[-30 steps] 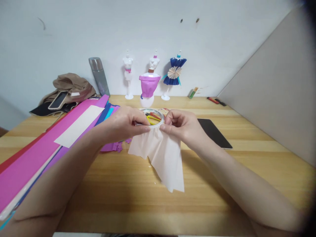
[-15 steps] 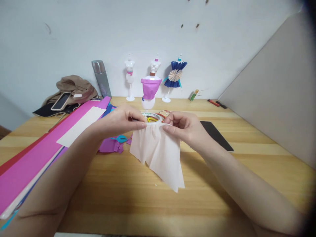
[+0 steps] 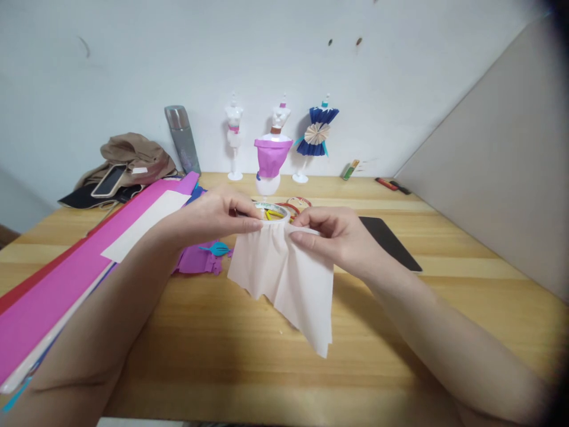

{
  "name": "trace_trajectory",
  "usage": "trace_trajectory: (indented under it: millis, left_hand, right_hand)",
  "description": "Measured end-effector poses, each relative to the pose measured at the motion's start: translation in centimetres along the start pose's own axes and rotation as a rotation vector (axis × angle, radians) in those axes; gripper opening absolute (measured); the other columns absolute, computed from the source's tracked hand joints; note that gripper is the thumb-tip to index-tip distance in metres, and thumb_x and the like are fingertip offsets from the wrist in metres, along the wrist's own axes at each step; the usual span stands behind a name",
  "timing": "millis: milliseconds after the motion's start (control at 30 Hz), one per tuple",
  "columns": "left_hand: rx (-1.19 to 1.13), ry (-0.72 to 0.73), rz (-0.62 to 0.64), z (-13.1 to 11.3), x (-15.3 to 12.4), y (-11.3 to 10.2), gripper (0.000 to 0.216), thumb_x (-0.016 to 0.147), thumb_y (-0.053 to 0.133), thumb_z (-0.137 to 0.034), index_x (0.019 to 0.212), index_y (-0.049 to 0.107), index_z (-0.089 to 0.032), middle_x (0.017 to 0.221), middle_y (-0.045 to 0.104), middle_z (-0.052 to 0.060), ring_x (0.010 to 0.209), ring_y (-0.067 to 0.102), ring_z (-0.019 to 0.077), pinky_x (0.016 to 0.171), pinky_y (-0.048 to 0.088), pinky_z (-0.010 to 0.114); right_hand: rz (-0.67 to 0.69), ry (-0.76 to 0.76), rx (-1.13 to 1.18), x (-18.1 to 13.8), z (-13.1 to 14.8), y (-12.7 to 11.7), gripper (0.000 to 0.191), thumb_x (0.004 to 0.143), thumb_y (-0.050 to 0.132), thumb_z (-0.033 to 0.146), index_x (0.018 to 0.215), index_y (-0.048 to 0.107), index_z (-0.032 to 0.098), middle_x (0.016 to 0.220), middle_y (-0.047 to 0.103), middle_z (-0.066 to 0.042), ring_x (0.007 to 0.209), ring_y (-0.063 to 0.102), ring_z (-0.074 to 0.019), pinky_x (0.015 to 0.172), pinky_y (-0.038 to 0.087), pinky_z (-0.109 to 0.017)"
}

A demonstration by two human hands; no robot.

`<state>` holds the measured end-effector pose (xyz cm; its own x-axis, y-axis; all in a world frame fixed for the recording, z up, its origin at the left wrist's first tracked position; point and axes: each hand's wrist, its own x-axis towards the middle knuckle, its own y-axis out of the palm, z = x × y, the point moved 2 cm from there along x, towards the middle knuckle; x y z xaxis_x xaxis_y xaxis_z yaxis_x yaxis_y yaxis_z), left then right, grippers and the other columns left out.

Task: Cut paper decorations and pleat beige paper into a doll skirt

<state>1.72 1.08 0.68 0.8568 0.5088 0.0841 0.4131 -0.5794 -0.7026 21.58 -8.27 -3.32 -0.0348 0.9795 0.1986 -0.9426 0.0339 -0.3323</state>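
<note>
A pale, gathered piece of crepe paper (image 3: 280,267) hangs between my hands over the table, its upper edge pleated and its lower edge uneven. My left hand (image 3: 217,216) pinches the top edge at the left, thumb in front. Farther along that edge, my right hand (image 3: 335,237) grips the sheet between thumb and fingers. Just behind the paper sits a roll of tape (image 3: 273,209), partly covered by it, with something yellow visible through the ring. Beyond stands a small white mannequin (image 3: 268,185) wrapped in pink-purple paper (image 3: 272,158).
Two more mannequins, one bare-topped (image 3: 234,136) and one in a blue pleated dress (image 3: 317,133), stand by the wall. Left are long coloured paper sheets (image 3: 66,290), a phone (image 3: 109,180), a cap and a grey flask (image 3: 183,139). A black tablet (image 3: 391,243) lies right.
The right-hand part of the crepe paper has spread wider, and its lower corner hangs slightly lower. My right hand has shifted a little; both hands keep their pinch.
</note>
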Motion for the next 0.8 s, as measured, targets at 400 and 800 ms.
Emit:
trace_trajectory:
  millis: [400, 800]
  left_hand:
    - [0.029, 0.045, 0.017, 0.27, -0.08, -0.09, 0.028, 0.085, 0.062, -0.04, 0.075, 0.074, -0.016, 0.068, 0.062, -0.001, 0.066, 0.054, 0.0121, 0.06, 0.04, 0.023]
    - [0.045, 0.074, 0.019, 0.2, -0.22, 0.0, 0.029, 0.086, 0.063, -0.04, 0.076, 0.075, -0.016, 0.073, 0.067, 0.002, 0.069, 0.058, 0.0133, 0.061, 0.043, 0.024]
  right_hand:
    - [0.037, -0.031, 0.054, 0.2, -0.02, -0.11, 0.019, 0.075, 0.077, 0.032, 0.067, 0.065, 0.02, 0.065, 0.059, 0.0, 0.055, 0.049, -0.0118, 0.049, 0.036, -0.027]
    - [-0.022, -0.05, -0.006, 0.25, -0.55, -0.18, 0.022, 0.073, 0.08, 0.036, 0.064, 0.064, 0.022, 0.061, 0.057, -0.001, 0.053, 0.047, -0.0119, 0.046, 0.033, -0.028]
